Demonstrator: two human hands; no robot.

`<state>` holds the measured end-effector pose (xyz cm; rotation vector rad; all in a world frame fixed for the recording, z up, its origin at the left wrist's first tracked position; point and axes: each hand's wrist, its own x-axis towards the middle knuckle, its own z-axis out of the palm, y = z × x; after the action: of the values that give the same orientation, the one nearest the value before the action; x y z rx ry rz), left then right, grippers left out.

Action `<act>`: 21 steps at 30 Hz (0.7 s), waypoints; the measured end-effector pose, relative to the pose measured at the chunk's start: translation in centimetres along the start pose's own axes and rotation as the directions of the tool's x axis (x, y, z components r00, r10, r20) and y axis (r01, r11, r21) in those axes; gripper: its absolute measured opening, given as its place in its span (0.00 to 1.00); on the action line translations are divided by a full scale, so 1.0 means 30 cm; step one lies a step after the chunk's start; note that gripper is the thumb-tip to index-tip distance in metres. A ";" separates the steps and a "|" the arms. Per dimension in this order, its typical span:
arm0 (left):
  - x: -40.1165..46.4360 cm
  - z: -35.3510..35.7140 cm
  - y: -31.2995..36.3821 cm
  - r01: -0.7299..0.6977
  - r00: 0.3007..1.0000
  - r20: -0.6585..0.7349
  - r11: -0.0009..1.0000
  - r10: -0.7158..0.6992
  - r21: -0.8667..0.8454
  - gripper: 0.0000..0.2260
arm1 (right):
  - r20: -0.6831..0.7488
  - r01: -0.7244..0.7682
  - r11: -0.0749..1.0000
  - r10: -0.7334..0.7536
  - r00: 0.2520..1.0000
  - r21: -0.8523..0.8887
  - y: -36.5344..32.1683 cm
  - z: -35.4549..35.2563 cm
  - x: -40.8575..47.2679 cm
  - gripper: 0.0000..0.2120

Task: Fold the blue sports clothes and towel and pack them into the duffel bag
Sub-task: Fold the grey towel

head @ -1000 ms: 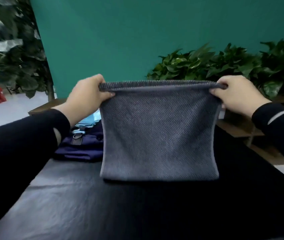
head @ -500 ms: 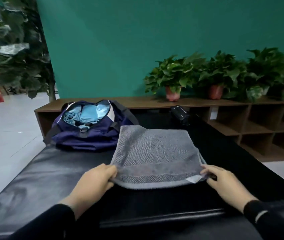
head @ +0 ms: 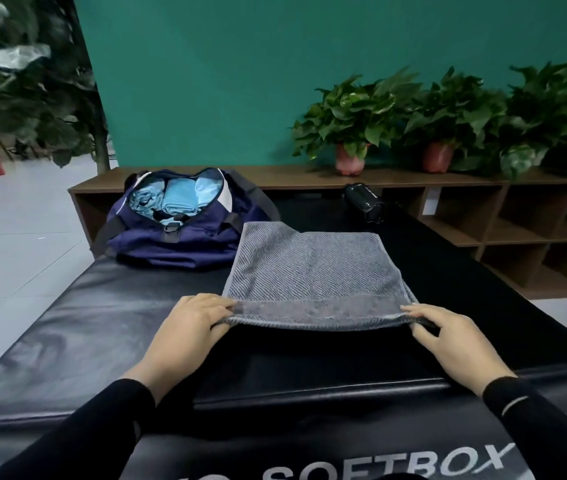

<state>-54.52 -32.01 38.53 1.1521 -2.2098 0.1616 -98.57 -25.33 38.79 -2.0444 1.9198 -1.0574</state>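
grey towel (head: 313,271) folded flat on black mat (head: 67,327).
pinched at near corners by left hand (head: 190,327) and right hand (head: 448,337).

Lighting dim and even, with no hard shadows. Broad soft glare lies on the black mat (head: 67,327) at near left, while its right side falls nearly black. Foliage (head: 22,64) at far left is motion-blurred. Wide-angle bending shows at the edges. The centre is moderately sharp.
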 end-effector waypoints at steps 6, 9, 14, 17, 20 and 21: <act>-0.017 0.000 0.006 0.077 0.996 0.047 0.992 -0.072 -0.098 0.09 | -0.012 -0.038 0.996 0.037 0.999 -0.083 -0.030 -0.021 -0.033 0.10; -0.020 -0.023 0.030 0.073 0.996 0.055 0.984 -0.065 -0.162 0.06 | 0.112 0.015 0.994 -0.003 0.994 -0.106 -0.037 -0.034 -0.037 0.14; -0.066 -0.040 0.078 -0.075 0.983 0.162 0.992 0.091 -0.102 0.16 | 0.039 -0.029 0.998 0.032 0.999 -0.058 -0.049 -0.078 -0.072 0.13; -0.081 -0.069 0.095 -0.028 0.975 0.207 0.972 0.077 -0.233 0.23 | 0.095 0.069 0.985 -0.055 0.994 -0.156 -0.029 -0.116 -0.090 0.11; -0.075 -0.082 0.110 0.015 0.980 0.194 0.947 0.049 -0.319 0.22 | 0.077 0.095 0.981 -0.083 0.994 -0.168 -0.061 -0.163 -0.071 0.26; -0.062 -0.081 0.117 0.034 0.984 0.178 0.946 0.026 -0.324 0.22 | 0.075 0.097 0.980 -0.086 0.993 -0.171 -0.084 -0.173 -0.054 0.27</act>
<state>-55.30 -27.65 39.99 1.0178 -2.2801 -0.3132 -99.36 -21.58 43.39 -2.2502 1.9651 -0.8519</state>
